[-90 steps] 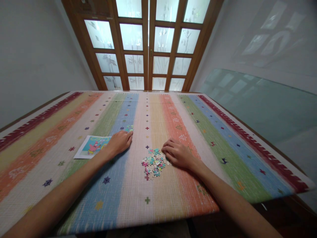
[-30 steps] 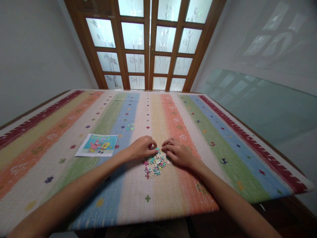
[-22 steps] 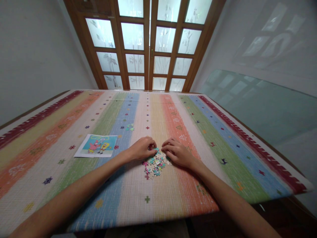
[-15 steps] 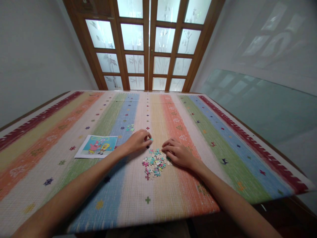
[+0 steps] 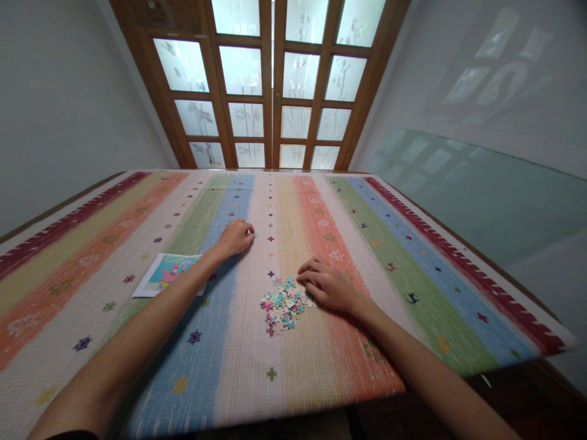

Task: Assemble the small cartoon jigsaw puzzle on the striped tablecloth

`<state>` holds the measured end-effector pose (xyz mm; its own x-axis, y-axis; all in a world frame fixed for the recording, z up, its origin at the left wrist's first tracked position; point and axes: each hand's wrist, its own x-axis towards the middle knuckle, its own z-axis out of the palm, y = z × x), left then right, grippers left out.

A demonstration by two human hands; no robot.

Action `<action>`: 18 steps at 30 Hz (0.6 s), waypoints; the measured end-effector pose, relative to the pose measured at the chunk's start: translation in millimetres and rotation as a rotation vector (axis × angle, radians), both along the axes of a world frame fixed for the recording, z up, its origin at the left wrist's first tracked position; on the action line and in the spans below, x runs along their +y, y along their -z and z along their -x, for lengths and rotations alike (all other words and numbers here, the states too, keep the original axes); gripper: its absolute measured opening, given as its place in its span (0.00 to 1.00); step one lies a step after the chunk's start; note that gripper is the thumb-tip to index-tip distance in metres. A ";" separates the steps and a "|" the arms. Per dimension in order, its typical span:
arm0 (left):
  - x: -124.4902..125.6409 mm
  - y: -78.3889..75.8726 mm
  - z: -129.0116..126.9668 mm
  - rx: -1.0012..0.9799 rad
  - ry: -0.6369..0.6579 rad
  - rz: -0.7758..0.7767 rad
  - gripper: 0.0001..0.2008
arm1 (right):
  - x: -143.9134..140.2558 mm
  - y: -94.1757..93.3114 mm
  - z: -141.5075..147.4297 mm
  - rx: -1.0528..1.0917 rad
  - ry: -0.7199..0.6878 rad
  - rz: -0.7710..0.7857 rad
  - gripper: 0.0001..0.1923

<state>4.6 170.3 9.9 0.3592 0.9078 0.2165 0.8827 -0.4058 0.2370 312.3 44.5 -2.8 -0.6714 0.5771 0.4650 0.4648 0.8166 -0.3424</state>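
My left hand (image 5: 237,237) is over the blue stripe of the cloth, its fingers pinched on a small teal jigsaw piece (image 5: 256,234). It covers the spot where a few loose pieces lay. Nearer to me is a heap of mixed jigsaw pieces (image 5: 283,305), teal, pink, yellow and white. My right hand (image 5: 328,284) rests at the heap's right edge, fingers loosely bent and apart, with nothing visible in them. A printed cartoon picture (image 5: 170,272) lies on the left, partly hidden by my left forearm.
A striped cloth (image 5: 247,366) with small printed motifs covers the table. Beyond its far edge stands a wooden door with frosted panes (image 5: 275,110). A pale glass panel (image 5: 458,183) leans along the right wall.
My left hand has moved away from the heap, left and farther out, with the teal jigsaw piece, and now hides the small group of pieces. My right hand has stayed by the heap.
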 end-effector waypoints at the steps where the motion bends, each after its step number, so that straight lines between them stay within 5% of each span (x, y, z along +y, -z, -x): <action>1: 1.8 0.4 1.0 0.009 -0.005 -0.001 0.14 | -0.1 0.1 0.0 0.000 0.000 0.001 0.13; 18: 4.7 -8.2 13.6 0.046 -0.060 -0.007 0.17 | -1.0 -2.9 1.0 -0.023 -0.008 -0.025 0.12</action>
<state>-9.0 175.0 18.1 0.3143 0.9265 0.2069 0.9153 -0.3535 0.1928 311.2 43.5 0.1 -0.6865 0.5598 0.4640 0.4655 0.8286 -0.3110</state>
